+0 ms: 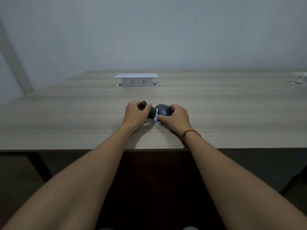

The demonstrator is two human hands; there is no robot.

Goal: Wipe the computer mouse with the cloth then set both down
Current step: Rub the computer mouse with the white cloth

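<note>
A dark, rounded computer mouse point(163, 110) sits low over the wooden table point(83, 123), near its front middle. My right hand point(176, 116) wraps around its right side and grips it. My left hand point(135, 113) is closed on a bunched dark grey cloth point(152, 112); one dark end pokes out above the fingers. The cloth presses against the left end of the mouse. A small white patch shows between the two hands at the bottom; I cannot tell what it belongs to.
A white pop-up socket box point(136, 80) stands at the back middle of the table. Another white fitting point(299, 78) is at the far right edge. The table's front edge runs under my forearms, and a grey wall rises behind the table.
</note>
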